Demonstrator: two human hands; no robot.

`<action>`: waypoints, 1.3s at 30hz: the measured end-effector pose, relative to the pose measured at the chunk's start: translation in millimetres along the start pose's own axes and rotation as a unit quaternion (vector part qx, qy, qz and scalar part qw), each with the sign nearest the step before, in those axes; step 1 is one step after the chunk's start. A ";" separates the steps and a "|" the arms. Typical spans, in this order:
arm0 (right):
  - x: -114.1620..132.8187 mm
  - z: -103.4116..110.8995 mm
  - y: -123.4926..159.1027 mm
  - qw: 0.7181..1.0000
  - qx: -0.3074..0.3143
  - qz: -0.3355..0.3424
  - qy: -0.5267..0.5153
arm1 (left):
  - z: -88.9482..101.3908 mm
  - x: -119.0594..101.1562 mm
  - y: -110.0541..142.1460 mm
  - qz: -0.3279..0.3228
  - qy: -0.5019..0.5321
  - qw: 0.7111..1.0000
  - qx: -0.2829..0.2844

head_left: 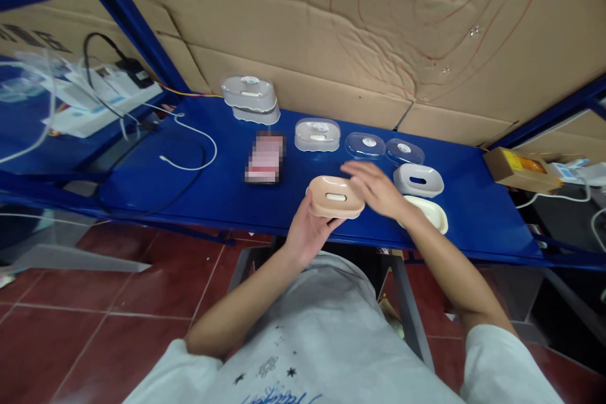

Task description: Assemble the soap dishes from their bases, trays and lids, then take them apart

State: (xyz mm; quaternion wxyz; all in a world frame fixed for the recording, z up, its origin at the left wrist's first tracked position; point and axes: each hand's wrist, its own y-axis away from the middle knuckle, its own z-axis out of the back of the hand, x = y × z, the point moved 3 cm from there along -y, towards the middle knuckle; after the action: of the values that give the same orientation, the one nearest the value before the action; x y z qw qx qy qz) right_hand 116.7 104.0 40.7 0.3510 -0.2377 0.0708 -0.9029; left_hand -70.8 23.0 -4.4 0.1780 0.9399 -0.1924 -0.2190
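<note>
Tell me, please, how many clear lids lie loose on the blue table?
2. One lid lies beyond the right hand; the other lid, to its right, sits behind the grey dish. More may be hidden.

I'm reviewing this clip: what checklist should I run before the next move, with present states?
1. Left hand supporting the peach soap dish: ok.
2. Right hand off the peach soap dish: cannot tell; they overlap in view.
3. Peach soap dish uncovered: ok, no lid on it.
4. Two clear lids within view: ok, side by side.
5. Cream dish fully visible: not ok; the right forearm covers part.
</note>
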 end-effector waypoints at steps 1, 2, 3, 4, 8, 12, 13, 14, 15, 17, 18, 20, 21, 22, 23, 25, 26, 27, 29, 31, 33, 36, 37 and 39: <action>-18.2 4.7 -9.3 0.998 -0.004 -0.046 0.040 | -0.7 -0.6 -0.3 -0.001 -0.003 1.000 0.003; -35.3 7.6 -17.5 0.993 0.003 -0.087 0.078 | -1.3 -1.2 -0.5 0.000 -0.006 1.000 0.007; -50.0 8.9 -24.1 0.987 0.015 -0.117 0.106 | -1.9 -1.8 -0.5 0.002 -0.008 1.000 0.010; -61.5 8.4 -28.8 0.983 0.029 -0.134 0.125 | -2.3 -2.4 -0.1 0.005 -0.010 1.000 0.011; -76.6 -1.5 -29.3 0.981 0.053 -0.128 0.132 | -1.6 -2.0 6.4 0.044 -0.014 0.999 -0.018; -68.6 -1.8 -19.8 0.984 0.066 -0.136 0.089 | -0.7 3.7 14.5 0.102 -0.036 0.993 -0.036; -64.1 1.7 -17.9 0.985 0.068 -0.137 0.076 | -0.9 4.2 15.1 0.103 -0.037 0.994 -0.032; -57.9 6.7 -15.9 0.988 0.063 -0.131 0.059 | -1.2 3.8 14.9 0.095 -0.033 0.994 -0.028; -49.5 12.3 -13.7 0.991 0.053 -0.117 0.037 | -1.5 2.7 14.2 0.083 -0.028 0.996 -0.025; -26.9 22.5 -7.1 0.997 0.031 -0.071 -0.027 | -2.0 -1.1 11.6 0.053 -0.017 0.998 -0.020; -13.8 25.4 -2.7 0.997 0.029 -0.046 -0.061 | -2.1 -3.0 10.2 0.040 -0.014 0.999 -0.018; 11.1 24.6 7.5 0.994 0.052 -0.014 -0.095 | -2.3 -5.2 7.7 0.029 -0.013 0.999 -0.008; 21.2 21.1 12.6 0.993 0.071 -0.010 -0.097 | -2.1 -5.2 6.7 0.029 -0.014 0.999 -0.001; 28.9 16.6 17.1 0.992 0.085 -0.012 -0.092 | -1.7 -4.5 6.0 0.031 -0.017 0.999 0.005; 34.4 11.5 20.8 0.992 0.095 -0.015 -0.087 | -1.1 -3.3 5.4 0.033 -0.022 0.999 0.013; 39.7 1.6 25.3 0.992 0.099 -0.013 -0.084 | 0.6 -0.5 4.5 0.033 -0.036 0.998 0.029; 40.0 -2.3 26.2 0.992 0.094 -0.007 -0.087 | 1.7 0.6 4.1 0.030 -0.043 0.998 0.037; 39.3 -5.2 26.5 0.992 0.087 -0.002 -0.090 | 2.7 1.6 3.7 0.027 -0.051 0.997 0.046; 35.8 -8.5 25.9 0.992 0.078 0.004 -0.099 | 4.8 2.7 3.0 0.023 -0.070 0.995 0.065; 31.9 -8.4 25.2 0.991 0.074 0.003 -0.109 | 6.7 3.2 2.6 0.022 -0.091 0.992 0.083; 29.4 -6.8 25.5 0.990 0.080 -0.001 -0.120 | 7.9 4.2 2.6 0.025 -0.107 0.989 0.099; 30.9 -6.5 28.9 0.987 0.099 -0.006 -0.123 | 8.5 7.0 2.9 0.028 -0.109 0.988 0.109; 32.8 -7.2 30.6 0.989 0.096 -0.006 -0.112 | 8.6 7.9 2.9 0.025 -0.102 0.989 0.106; 37.5 -8.8 33.9 0.995 0.071 -0.002 -0.073 | 9.1 8.9 2.2 0.018 -0.085 0.992 0.091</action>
State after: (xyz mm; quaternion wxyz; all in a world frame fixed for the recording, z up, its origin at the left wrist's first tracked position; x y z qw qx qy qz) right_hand 108.9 53.4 37.2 0.3699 -0.2774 -0.0201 -0.8865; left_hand -68.5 14.9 -14.2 0.0789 0.9266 -0.2428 -0.2763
